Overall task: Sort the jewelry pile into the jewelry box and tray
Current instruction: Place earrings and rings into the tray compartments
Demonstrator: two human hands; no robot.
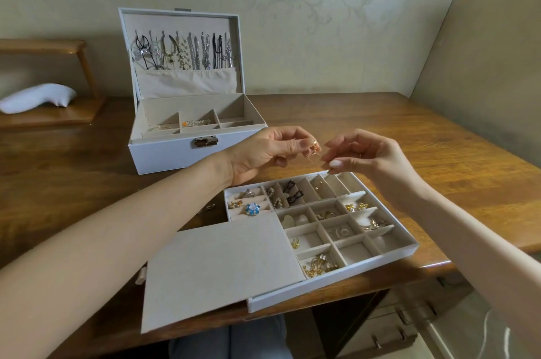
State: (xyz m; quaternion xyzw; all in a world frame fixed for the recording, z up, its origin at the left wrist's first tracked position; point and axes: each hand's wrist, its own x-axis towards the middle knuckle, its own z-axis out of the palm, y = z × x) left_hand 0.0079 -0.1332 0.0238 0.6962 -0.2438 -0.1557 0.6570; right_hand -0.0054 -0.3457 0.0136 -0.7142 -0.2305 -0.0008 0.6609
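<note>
Above the tray (336, 277), my left hand (263, 151) pinches a small gold earring (313, 148) and my right hand (363, 154) nips its wire. Sorting step; next I'd lower it into a free tray compartment.

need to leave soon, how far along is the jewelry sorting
Mostly done: necklaces hang in the open jewelry box, and many tray compartments hold pieces. In hand: the left hand and right hand pinch a gold earring above the tray. Left: a few small pieces on the table beside the tray.
</note>
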